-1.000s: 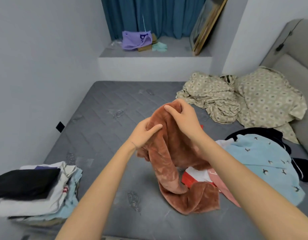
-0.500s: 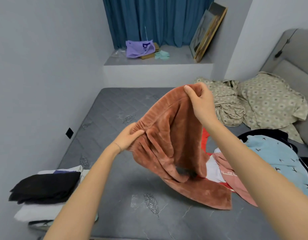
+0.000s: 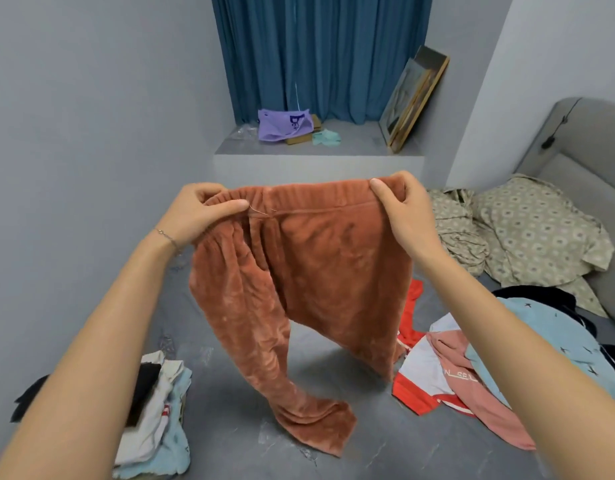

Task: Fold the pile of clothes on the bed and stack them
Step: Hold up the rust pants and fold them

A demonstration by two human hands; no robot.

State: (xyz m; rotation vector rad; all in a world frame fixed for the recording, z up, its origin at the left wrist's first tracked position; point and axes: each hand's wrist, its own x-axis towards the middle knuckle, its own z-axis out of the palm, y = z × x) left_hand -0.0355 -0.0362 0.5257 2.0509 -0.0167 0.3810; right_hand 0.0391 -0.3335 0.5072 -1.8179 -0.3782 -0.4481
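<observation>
The person holds a pair of rust-coloured fleece trousers (image 3: 316,271) up over the bed, stretched wide by the elastic waistband. The left hand (image 3: 195,213) pinches one end of the band, thumb laid across the front and fingers curled behind. The right hand (image 3: 403,209) clamps the other end the same way. The longer leg hangs down and its cuff crumples on the grey mattress (image 3: 333,438); the other leg ends just beside a red and white garment (image 3: 420,386).

That garment lies in the unfolded heap on the right, along with a pink piece (image 3: 479,396), a pale blue top with small bird prints (image 3: 541,341) and something dark (image 3: 541,296). At the near left edge sits the folded stack (image 3: 164,410), black on top of white and pale blue, partly hidden by the left forearm. Patterned bedding (image 3: 527,230) is bunched by the headboard.
</observation>
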